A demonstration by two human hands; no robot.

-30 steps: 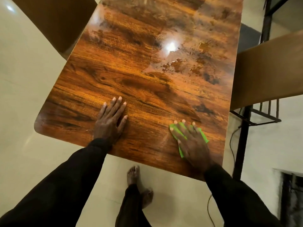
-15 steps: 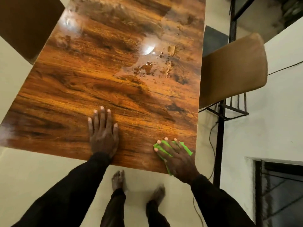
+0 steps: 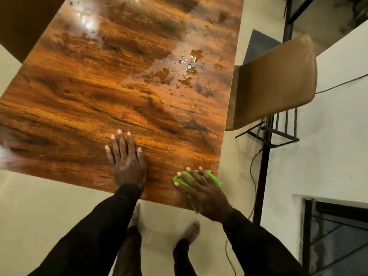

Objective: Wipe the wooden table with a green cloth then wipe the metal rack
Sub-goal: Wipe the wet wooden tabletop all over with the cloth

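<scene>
The glossy wooden table [image 3: 119,86] fills the upper left of the head view. My left hand [image 3: 125,162] rests flat on it near the front edge, fingers straight and together. My right hand [image 3: 203,194] presses flat on the green cloth [image 3: 214,179] at the table's near right corner, fingers spread; most of the cloth is hidden under the palm, and part of it hangs over the edge. A black metal rack [image 3: 263,176] stands against the wall just right of the table. Water drops and wet patches [image 3: 185,70] lie on the table's far right part.
A tan chair [image 3: 274,80] stands at the table's right side, in front of the rack. A dark brown chair back [image 3: 23,20] is at the top left. A cable [image 3: 252,172] hangs beside the rack's post. My bare feet [image 3: 191,230] stand on the pale floor below the table.
My right hand has slid the cloth toward the table's near right corner. My left hand's fingers have drawn together. The view has turned right, showing more of the rack and wall.
</scene>
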